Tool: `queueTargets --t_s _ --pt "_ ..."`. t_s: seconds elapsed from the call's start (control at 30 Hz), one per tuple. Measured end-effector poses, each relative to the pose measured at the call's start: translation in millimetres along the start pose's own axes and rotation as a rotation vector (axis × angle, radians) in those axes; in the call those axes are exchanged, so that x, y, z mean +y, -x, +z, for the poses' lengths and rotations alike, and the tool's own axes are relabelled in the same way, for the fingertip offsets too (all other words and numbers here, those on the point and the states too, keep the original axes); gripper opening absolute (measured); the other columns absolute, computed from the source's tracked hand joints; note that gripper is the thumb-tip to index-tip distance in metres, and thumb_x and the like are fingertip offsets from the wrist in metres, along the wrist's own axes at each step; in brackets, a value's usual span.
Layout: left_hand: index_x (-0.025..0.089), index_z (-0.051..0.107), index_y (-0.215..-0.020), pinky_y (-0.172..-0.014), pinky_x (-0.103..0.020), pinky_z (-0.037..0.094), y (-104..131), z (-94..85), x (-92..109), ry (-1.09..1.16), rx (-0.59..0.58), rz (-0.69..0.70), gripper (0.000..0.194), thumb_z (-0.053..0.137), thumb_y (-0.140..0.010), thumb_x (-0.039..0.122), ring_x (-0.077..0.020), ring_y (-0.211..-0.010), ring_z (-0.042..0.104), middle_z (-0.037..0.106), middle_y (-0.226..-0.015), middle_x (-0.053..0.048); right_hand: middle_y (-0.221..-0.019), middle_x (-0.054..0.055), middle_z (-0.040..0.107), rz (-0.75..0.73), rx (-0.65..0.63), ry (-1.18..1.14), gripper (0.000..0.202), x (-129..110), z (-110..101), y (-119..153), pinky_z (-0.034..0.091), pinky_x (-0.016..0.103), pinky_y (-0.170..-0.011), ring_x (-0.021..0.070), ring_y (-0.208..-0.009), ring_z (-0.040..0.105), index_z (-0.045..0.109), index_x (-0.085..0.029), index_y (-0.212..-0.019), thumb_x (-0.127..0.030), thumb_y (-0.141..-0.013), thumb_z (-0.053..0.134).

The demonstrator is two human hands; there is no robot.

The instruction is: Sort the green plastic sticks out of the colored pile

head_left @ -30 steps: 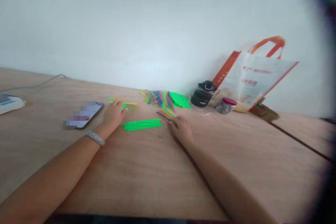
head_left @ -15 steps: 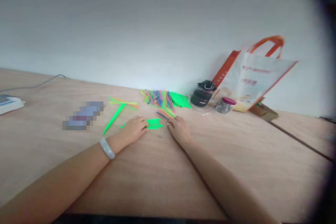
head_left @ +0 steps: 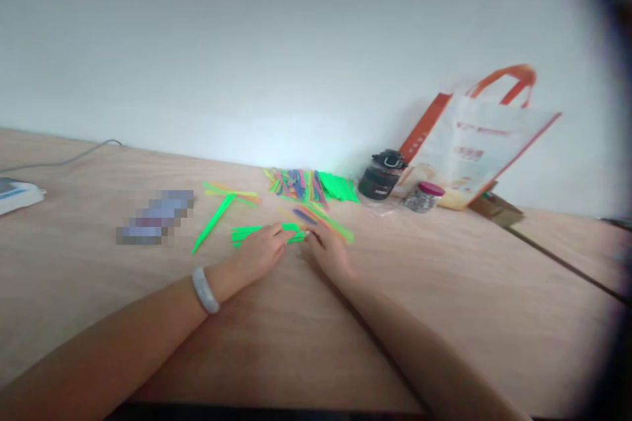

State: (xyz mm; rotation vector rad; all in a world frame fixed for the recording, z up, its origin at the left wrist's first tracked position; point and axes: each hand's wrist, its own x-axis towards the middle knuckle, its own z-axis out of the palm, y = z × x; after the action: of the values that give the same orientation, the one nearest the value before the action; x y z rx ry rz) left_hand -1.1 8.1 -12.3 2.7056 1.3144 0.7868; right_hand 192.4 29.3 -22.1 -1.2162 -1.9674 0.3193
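Nearest, a pale bracelet [head_left: 205,289] circles the wrist behind the left hand [head_left: 264,251]. That hand lies over a bundle of green strips [head_left: 241,235] on the table [head_left: 276,348], the bundle's left end showing past the knuckles. The right hand [head_left: 330,253] is close beside it, fingertips at the bundle's right end; whether the hands touch, or either grips a strip, I cannot tell. Just beyond the right hand lie loose coloured strips [head_left: 306,216]. Left of the left hand, a narrow green bunch [head_left: 212,223] slants up to a few yellow and orange strips [head_left: 232,194], with a blurred-out phone [head_left: 157,217] farther left. Beyond both hands is a mixed-colour heap [head_left: 299,185]; farther right of the right hand stand a red-lidded jar [head_left: 421,200], a dark bottle [head_left: 380,181] and a white bag [head_left: 474,151].
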Motion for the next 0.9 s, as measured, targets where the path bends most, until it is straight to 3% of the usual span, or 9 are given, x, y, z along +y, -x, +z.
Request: queueTargets --t_s 0.27,0.53,0.7,0.9 --pt "0.02 0.057 -0.112 -0.082 -0.03 0.048 0.1 -4.1 1.1 0.005 0.029 -0.012 0.029 0.043 -0.088 0.015 -0.0177 -0.092 0.057 0.059 -0.1 -0.006 -0.079 0.003 0.067 0.136 -0.015 -0.2 0.027 -1.8 4.6 -1.0 0.047 0.035 -0.075 0.0201 -0.077 0.06 0.068 -0.022 -0.085 -0.025 -0.082 0.041" --pt "0.02 0.059 -0.109 -0.081 -0.029 0.048 -0.2 -2.0 -0.7 0.004 0.044 -0.005 0.027 0.042 -0.09 0.017 -0.0173 -0.09 0.057 0.06 -0.098 -0.006 -0.074 0.002 0.064 0.123 -0.066 -0.255 0.029 -6.3 5.5 2.4 0.048 0.032 -0.072 0.0188 -0.077 0.059 0.068 -0.022 -0.091 -0.027 -0.083 0.041" --pt "0.019 0.059 -0.11 -0.079 -0.029 0.048 -0.8 -2.0 -0.7 -0.001 0.03 -0.018 0.027 0.042 -0.089 0.016 -0.0173 -0.088 0.057 0.059 -0.096 -0.006 -0.076 0.002 0.065 0.104 -0.081 -0.248 0.031 -7.9 5.9 3.4 0.048 0.032 -0.072 0.0191 -0.078 0.059 0.068 -0.022 -0.098 -0.025 -0.084 0.041" --pt "0.022 0.056 -0.117 -0.073 -0.027 0.048 0.4 -4.3 4.7 -0.077 -0.044 -0.062 0.033 0.039 -0.09 0.016 -0.0163 -0.082 0.057 0.058 -0.096 -0.005 -0.094 0.004 0.068 0.039 -0.11 -0.147 0.036 -11.7 7.6 6.9 0.047 0.034 -0.082 0.0187 -0.087 0.06 0.065 -0.021 -0.108 -0.019 -0.083 0.039"
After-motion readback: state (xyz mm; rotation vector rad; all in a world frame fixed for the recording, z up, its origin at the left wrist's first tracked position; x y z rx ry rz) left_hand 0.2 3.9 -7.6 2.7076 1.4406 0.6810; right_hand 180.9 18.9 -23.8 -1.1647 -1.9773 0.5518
